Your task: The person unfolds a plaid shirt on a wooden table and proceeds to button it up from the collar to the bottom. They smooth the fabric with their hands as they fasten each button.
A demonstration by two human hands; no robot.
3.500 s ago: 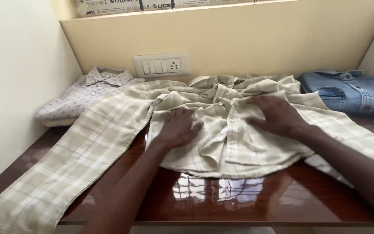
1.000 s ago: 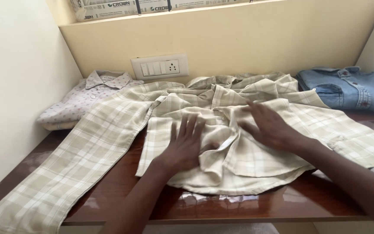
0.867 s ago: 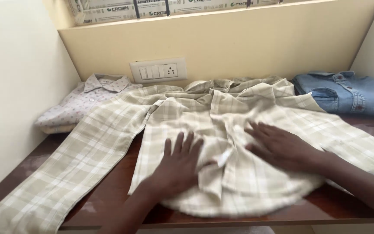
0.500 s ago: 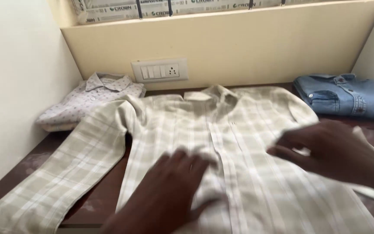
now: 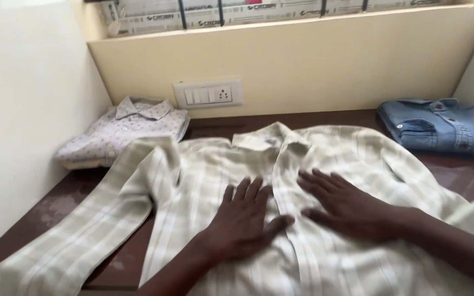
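Pale checked shirt (image 5: 352, 164) spread front-up on dark wooden tabletop (image 5: 72, 200), collar toward the back wall, button placket running down the middle, one long sleeve stretched out toward the near left corner. Left hand (image 5: 245, 222) pressed flat on the chest panel left of the placket, fingers straight and slightly apart, thumb out to the side. Right hand (image 5: 346, 203) pressed flat just right of the placket, fingers extended and spread, gripping nothing. Both palms in full contact with the cloth, close together but not touching. Fabric judged light, soft and limp: no stiffness, prone to creasing and bunching, likely to slide on the polished top. Best taken at seams, shoulders, collar or cuffs, where layered cloth gives firmer purchase; flat panels better smoothed than pinched. Count: three shirts in view. One checked, laid open. One folded pale printed shirt (image 5: 122, 131) at back left. One folded blue denim shirt (image 5: 445, 126) at back right. One white switch plate (image 5: 208, 94) on the wall.
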